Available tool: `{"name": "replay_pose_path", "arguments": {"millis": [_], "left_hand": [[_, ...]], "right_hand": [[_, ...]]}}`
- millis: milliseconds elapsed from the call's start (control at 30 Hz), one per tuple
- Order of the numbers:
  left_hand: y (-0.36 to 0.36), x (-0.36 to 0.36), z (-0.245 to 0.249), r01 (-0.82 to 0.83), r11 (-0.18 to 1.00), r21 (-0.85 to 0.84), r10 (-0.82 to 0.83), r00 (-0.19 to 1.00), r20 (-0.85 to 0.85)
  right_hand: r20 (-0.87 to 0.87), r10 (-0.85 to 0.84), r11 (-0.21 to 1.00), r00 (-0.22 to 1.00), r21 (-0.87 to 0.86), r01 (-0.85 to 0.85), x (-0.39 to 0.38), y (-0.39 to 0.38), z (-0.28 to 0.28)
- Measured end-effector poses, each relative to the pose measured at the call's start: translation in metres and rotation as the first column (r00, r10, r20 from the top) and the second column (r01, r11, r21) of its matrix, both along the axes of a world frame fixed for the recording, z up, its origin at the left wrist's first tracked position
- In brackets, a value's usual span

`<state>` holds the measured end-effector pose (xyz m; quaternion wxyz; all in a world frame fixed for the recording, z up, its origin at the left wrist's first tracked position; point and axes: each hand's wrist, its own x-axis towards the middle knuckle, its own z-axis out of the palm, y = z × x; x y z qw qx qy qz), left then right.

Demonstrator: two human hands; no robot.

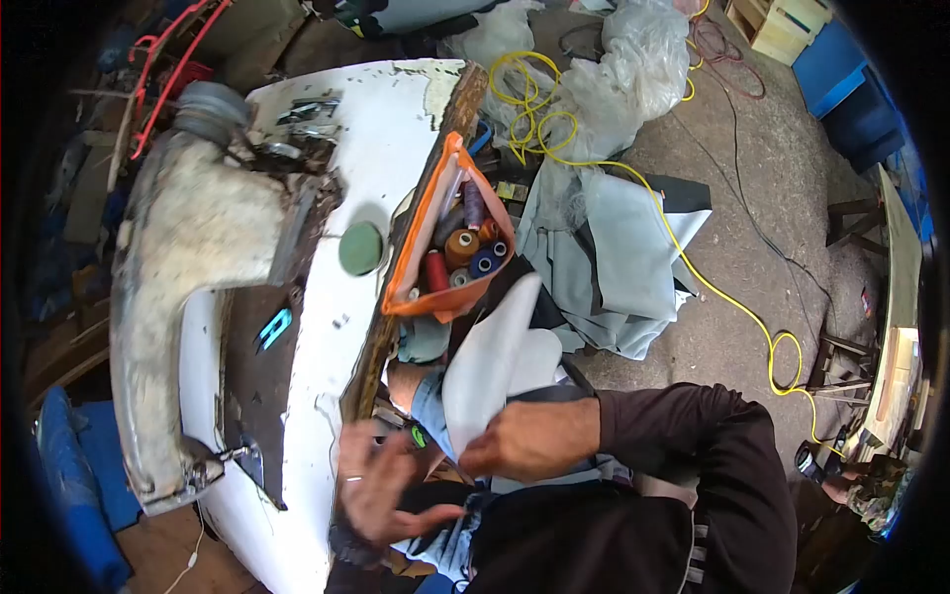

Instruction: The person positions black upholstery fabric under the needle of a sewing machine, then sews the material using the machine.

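Right fingers [481,456] curl against pale sheet [483,371] slanting up-right.

"Where are we looking from?"
"One camera, worn on the head; we face forward and down."
"How near?"
"Close above left hand [380,479] and right hand [539,439], lower centre, yet catching floor [792,163] at upper right."
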<state>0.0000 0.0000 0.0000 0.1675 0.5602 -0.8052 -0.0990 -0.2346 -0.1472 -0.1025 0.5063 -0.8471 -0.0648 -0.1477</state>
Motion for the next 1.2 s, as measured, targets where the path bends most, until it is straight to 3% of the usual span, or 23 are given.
{"name": "replay_pose_path", "arguments": {"millis": [67,100,167,200,267,300,400,500,533,567,633,700,767,833,900,1000,1033,1067,1100,1133,1167,1200], "left_hand": [[-0.032,-0.026,-0.008,0.143,0.976,0.167,-0.135,0.989,-0.059],[0.012,-0.045,0.023,0.218,0.946,0.238,-0.197,0.974,-0.107],[0.028,-0.048,0.029,0.228,0.950,0.212,-0.195,0.967,-0.166],[0.042,-0.038,0.028,0.236,0.948,0.215,-0.204,0.966,-0.161],[0.083,-0.026,0.028,0.218,0.945,0.243,-0.169,0.963,-0.209],[0.107,-0.025,0.033,0.195,0.967,0.164,-0.154,0.960,-0.233],[0.196,-0.017,0.048,-0.072,0.972,0.222,0.124,0.965,-0.229],[0.288,0.002,0.075,-0.411,0.872,0.264,0.463,0.868,-0.179],[0.387,0.061,0.051,-0.147,0.925,0.351,0.143,0.989,0.040],[0.393,0.040,0.079,-0.368,0.758,0.538,0.536,0.822,-0.193],[0.358,0.013,0.134,-0.679,0.608,0.412,0.730,0.682,0.046],[0.407,0.034,0.136,-0.821,0.429,0.377,0.828,0.524,0.201],[0.429,0.045,0.155,-0.856,0.495,0.150,0.858,0.509,0.074],[0.472,0.066,0.192,-0.922,0.386,-0.014,0.921,0.387,-0.046],[0.478,0.086,0.237,-0.899,0.160,-0.407,0.987,0.149,0.058],[0.409,0.136,0.275,-0.736,0.267,-0.622,0.963,0.233,0.137],[0.395,0.174,0.265,-0.593,0.359,-0.720,0.933,0.223,0.282],[0.376,0.198,0.264,-0.625,0.484,-0.612,0.867,0.250,0.431],[0.368,0.225,0.234,-0.544,0.521,-0.658,0.834,0.163,0.527],[0.344,0.234,0.198,-0.501,0.511,-0.699,0.844,0.134,0.520],[0.314,0.233,0.174,-0.564,0.576,-0.591,0.813,0.318,0.488],[0.281,0.215,0.159,-0.564,0.698,-0.441,0.715,0.574,0.398]], "right_hand": [[0.143,0.102,0.994,0.985,0.020,-0.105,-0.004,-0.007,0.023],[0.122,0.119,0.992,0.985,0.036,-0.124,-0.019,0.047,0.071],[0.136,0.162,0.985,0.977,0.042,-0.169,-0.024,0.065,0.094],[-0.008,0.199,0.979,0.980,0.057,-0.198,-0.027,0.068,0.104],[-0.045,0.185,0.983,0.982,0.008,-0.185,-0.034,0.071,0.109],[-0.068,0.176,0.984,0.982,-0.015,-0.177,-0.038,0.074,0.110],[-0.129,0.204,0.975,0.970,-0.064,-0.214,-0.041,0.089,0.093],[-0.086,0.202,0.963,0.975,-0.161,-0.214,-0.029,0.103,0.087],[-0.041,0.208,0.957,0.977,-0.197,-0.212,-0.017,0.106,0.096],[0.008,0.227,0.947,0.974,-0.236,-0.218,-0.004,0.110,0.108],[0.102,0.293,0.931,0.951,-0.258,-0.259,0.024,0.118,0.145],[0.283,0.370,0.917,0.885,-0.263,-0.299,0.056,0.132,0.181],[0.390,0.423,0.893,0.818,-0.331,-0.305,0.091,0.145,0.203],[0.493,0.392,0.920,0.777,-0.198,-0.339,0.118,0.157,0.224],[0.527,0.341,0.937,0.778,-0.124,-0.327,0.135,0.168,0.245],[0.410,0.138,0.990,0.902,-0.076,-0.117,0.182,0.181,0.231],[0.319,0.049,0.997,0.946,-0.072,-0.028,0.200,0.182,0.222],[0.310,-0.015,0.998,0.951,-0.048,0.032,0.220,0.182,0.207],[0.277,-0.060,0.997,0.959,-0.033,0.072,0.239,0.179,0.183],[0.247,-0.061,0.996,0.967,-0.041,0.074,0.250,0.174,0.164],[0.194,-0.051,0.995,0.980,-0.078,0.067,0.250,0.169,0.157],[0.184,-0.031,0.996,0.982,-0.075,0.046,0.249,0.164,0.152]]}}
